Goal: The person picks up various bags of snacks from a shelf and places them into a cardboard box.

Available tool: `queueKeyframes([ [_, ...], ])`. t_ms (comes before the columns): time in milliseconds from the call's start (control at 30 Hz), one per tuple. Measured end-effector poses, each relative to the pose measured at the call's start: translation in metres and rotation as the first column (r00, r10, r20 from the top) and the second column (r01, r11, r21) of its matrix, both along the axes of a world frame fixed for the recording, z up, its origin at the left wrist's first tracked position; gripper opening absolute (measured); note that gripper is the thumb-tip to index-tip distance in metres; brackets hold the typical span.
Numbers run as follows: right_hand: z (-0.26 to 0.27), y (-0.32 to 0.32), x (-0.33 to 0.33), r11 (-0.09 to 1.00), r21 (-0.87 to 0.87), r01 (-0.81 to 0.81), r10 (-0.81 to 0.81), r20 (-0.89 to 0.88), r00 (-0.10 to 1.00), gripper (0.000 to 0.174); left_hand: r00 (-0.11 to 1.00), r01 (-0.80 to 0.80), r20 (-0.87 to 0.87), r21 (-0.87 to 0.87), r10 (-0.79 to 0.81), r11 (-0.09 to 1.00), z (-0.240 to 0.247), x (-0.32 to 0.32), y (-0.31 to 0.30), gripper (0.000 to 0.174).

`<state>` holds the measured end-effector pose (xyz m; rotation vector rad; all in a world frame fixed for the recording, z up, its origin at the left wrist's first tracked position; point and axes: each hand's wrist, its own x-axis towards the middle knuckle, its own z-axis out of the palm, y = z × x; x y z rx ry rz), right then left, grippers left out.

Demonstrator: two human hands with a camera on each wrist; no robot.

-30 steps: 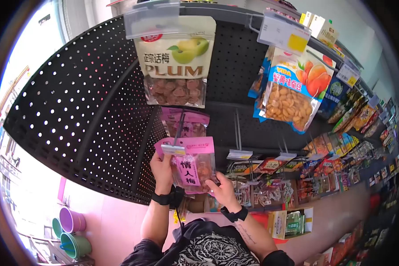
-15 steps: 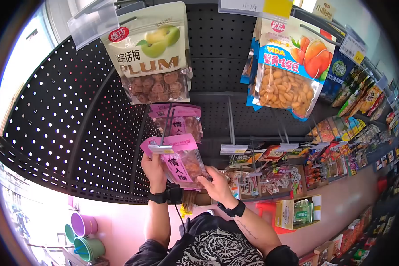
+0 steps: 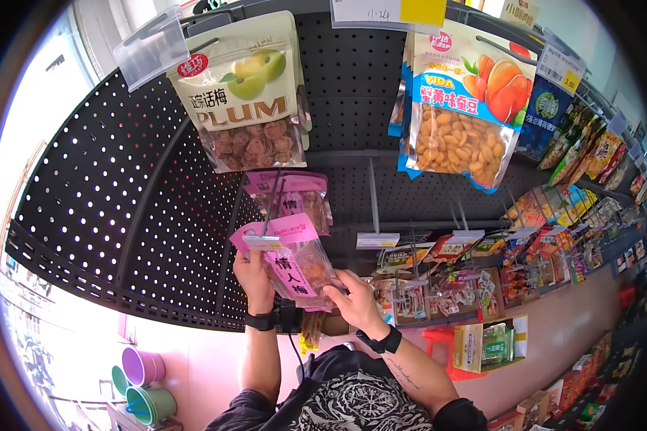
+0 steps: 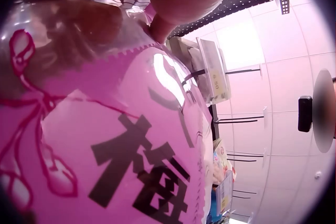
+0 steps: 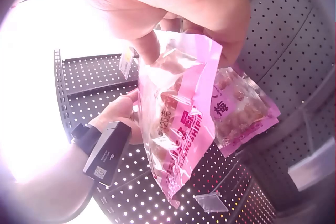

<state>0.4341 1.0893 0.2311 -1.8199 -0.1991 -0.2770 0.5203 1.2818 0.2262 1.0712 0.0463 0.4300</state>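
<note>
Both hands hold a pink and clear bag of dried plums (image 3: 295, 267) near the front of a hook, tilted with its lower end to the right. My left hand (image 3: 253, 284) grips its left edge, just below a small price tag holder (image 3: 264, 243) that overlaps the bag's top. At the lower right corner, my right hand (image 3: 355, 300) pinches the bag, thumb in front. The right wrist view shows fingers curled over the bag's edge (image 5: 181, 113). Farther back on the hook hangs a second pink bag (image 3: 305, 197).
Above hang a plum bag (image 3: 248, 100) and a blue and white bag of beans (image 3: 464, 115). A perforated black panel (image 3: 115, 208) stands at left. More hanging snacks (image 3: 460, 287) line the right. Buckets (image 3: 149, 402) and an open carton (image 3: 490, 345) are lower down.
The head view has shifted, so the upper bags appear farther left and the bean bag larger. The held bag has tilted, its lower end swinging right. Both hands keep their grip.
</note>
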Motion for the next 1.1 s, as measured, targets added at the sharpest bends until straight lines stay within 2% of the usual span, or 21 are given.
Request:
queueKeyframes([
  [167,-0.008,-0.004,-0.004,1.0,-0.014,0.014,-0.014,-0.015,1.0,0.032,1.0,0.01,-0.011,-0.01,-0.01,1.0,0.006,-0.006,-0.012,0.023],
  [333,-0.008,-0.007,-0.006,0.999,-0.011,0.041,-0.041,-0.036,0.998,0.032,0.999,0.032,-0.02,0.066,-0.031,0.997,0.002,-0.007,-0.011,0.025],
  [567,0.002,-0.001,-0.003,1.0,0.004,0.02,-0.019,-0.024,1.0,0.032,0.998,0.061,0.001,-0.001,-0.061,0.998,-0.001,0.001,-0.003,0.023],
  [667,-0.006,-0.001,-0.006,0.999,-0.033,0.042,-0.043,-0.035,0.998,0.031,0.998,0.029,-0.048,0.001,-0.029,1.0,0.005,-0.005,-0.009,0.021],
  [867,0.003,0.005,-0.005,0.999,-0.025,0.029,-0.03,-0.011,1.0,0.031,0.999,0.035,-0.03,0.01,-0.035,0.999,-0.006,0.001,0.002,0.02],
  [967,0.004,0.007,-0.002,0.999,-0.025,0.023,-0.023,-0.002,1.0,0.031,1.0,0.028,0.014,-0.041,-0.027,0.999,0.0,0.002,0.001,0.019],
  [1033,-0.003,0.005,-0.005,0.998,-0.041,0.055,-0.056,-0.012,0.998,0.031,0.998,0.023,-0.052,0.031,-0.021,0.999,0.002,0.0,-0.002,0.02],
  [1100,-0.01,0.003,-0.009,0.998,-0.018,0.06,-0.061,-0.032,0.998,0.03,0.999,0.017,-0.045,0.04,-0.015,0.999,0.0,-0.004,-0.005,0.02],
])
